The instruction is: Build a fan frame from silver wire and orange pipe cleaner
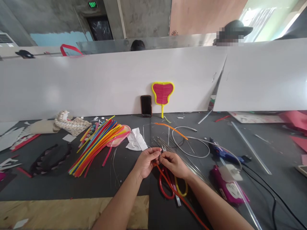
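Note:
My left hand [146, 162] and my right hand [175, 163] meet fingertip to fingertip over the table, both closed in a pinch. A long orange pipe cleaner [183, 198] runs from under my left fingers down to the bottom edge. Some thin wire seems to be between the fingertips, though it is mostly hidden. Below my hands lie looped tool handles, one red [160, 187] and one yellow [186, 188], partly covered by my right hand. Behind them, another orange pipe cleaner [171, 127] lies by several straight metal wires [189, 159].
Coloured pipe cleaners [96, 147] lie left, beside white tissue [135, 140]. A phone [146, 106] and a red-yellow fan shape [163, 92] lean on the white partition [107, 83]. At right are a blue glue gun [225, 152], cables, a magenta packet [230, 191] and clear rods [250, 147].

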A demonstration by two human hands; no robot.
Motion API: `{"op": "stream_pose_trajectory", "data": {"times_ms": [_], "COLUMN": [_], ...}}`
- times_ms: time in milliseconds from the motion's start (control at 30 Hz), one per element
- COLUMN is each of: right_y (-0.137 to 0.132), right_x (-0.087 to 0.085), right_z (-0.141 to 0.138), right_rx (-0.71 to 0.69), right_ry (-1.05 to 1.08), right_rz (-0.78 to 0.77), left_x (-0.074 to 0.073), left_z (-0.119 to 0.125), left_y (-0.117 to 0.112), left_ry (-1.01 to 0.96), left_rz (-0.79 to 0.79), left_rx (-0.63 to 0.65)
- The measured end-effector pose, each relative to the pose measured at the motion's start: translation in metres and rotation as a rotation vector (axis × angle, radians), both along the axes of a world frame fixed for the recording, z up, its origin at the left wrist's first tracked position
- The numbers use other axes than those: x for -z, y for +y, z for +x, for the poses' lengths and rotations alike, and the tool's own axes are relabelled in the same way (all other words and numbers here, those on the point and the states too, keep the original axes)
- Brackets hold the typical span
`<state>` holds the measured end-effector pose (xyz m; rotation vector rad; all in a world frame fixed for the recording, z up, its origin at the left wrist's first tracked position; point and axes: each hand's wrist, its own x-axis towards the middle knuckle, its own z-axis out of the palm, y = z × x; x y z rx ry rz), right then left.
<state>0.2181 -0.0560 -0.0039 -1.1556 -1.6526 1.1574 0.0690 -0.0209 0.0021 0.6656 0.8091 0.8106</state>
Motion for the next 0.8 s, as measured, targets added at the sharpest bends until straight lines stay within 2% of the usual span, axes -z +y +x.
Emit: {"op": "stream_pose_trajectory", "data": {"times_ms": [467, 800], "right_y": [0.001, 0.007], "right_x": [0.002, 0.01], "right_z": [0.0, 0.001], "right_rx": [0.016, 0.26], "right_ry": [0.003, 0.484], "right_rz": [-0.027, -0.185], "left_x": [0.003, 0.004], "left_z": [0.004, 0.005], "left_y": [-0.003, -0.002], "left_ry": [0.023, 0.025], "left_rz": [-0.003, 0.039], "left_rx": [-0.069, -0.11]}}
